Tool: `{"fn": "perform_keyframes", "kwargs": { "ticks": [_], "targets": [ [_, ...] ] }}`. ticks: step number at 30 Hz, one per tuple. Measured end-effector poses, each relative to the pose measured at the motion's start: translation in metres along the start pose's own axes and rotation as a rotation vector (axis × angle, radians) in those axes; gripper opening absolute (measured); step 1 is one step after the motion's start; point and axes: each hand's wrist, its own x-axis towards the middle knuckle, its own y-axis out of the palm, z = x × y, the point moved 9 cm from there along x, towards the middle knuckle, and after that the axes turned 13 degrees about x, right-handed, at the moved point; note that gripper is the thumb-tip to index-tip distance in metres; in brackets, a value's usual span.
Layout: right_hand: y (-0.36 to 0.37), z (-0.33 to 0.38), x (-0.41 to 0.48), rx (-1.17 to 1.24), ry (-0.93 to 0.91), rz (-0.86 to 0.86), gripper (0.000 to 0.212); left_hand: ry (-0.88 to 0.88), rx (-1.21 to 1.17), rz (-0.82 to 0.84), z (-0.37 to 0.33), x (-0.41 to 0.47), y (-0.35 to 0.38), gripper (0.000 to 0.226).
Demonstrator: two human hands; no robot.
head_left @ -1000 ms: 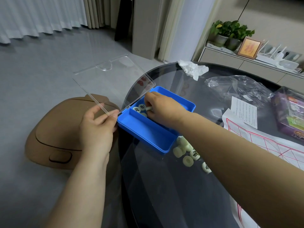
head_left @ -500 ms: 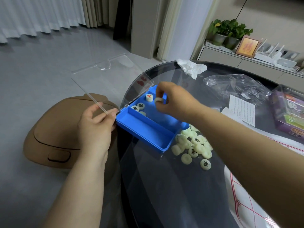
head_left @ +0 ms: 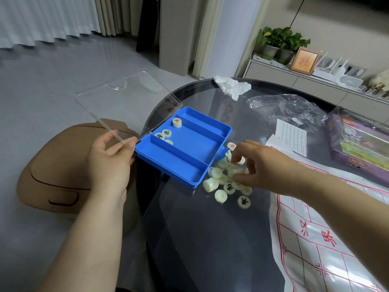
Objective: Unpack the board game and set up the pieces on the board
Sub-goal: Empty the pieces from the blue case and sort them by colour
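Note:
A blue piece box (head_left: 185, 153) lies tilted on the left rim of the dark glass table (head_left: 210, 239), with its clear lid (head_left: 126, 98) swung open. My left hand (head_left: 109, 161) pinches the lid's edge at the box corner. Several cream round pieces (head_left: 166, 133) remain in the box's far-left end. A pile of pieces (head_left: 219, 184) lies on the glass by the box's right end. My right hand (head_left: 267, 165) hovers over that pile, fingers spread, one piece just off its fingertips. The white paper board (head_left: 315, 249) with red lines lies at the right.
A brown padded stool (head_left: 59, 165) stands on the floor left of the table. A crumpled tissue (head_left: 231, 86), a clear plastic bag (head_left: 284, 110), a printed leaflet (head_left: 292, 137) and a purple game box (head_left: 357, 144) lie on the far side of the table.
My right hand lifted a piece out of the blue box, carried it right to the pile and opened over it. My left hand stayed on the lid.

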Motion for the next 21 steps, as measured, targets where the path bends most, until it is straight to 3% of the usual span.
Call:
{"fn": "perform_keyframes", "kwargs": {
  "ticks": [5, 10, 13, 17, 21],
  "targets": [
    [-0.011, 0.007, -0.001, 0.038, -0.006, 0.064, 0.033, -0.001, 0.0, -0.009, 0.0, -0.002, 0.001, 0.04],
    [-0.034, 0.022, 0.02, 0.13, -0.059, -0.102, 0.015, 0.0, 0.035, -0.02, 0.0, -0.002, 0.001, 0.04],
    [-0.014, 0.042, 0.054, 0.159, -0.086, -0.045, 0.02, -0.008, 0.033, -0.01, 0.0, -0.002, 0.001, 0.037],
    [0.021, 0.065, 0.094, -0.018, -0.134, 0.075, 0.036, -0.009, 0.016, 0.013, 0.003, 0.0, 0.002, 0.029],
    [0.041, 0.069, 0.105, 0.019, -0.132, 0.207, 0.047, -0.001, -0.004, 0.025, 0.004, 0.004, 0.003, 0.028]
  ]
}}
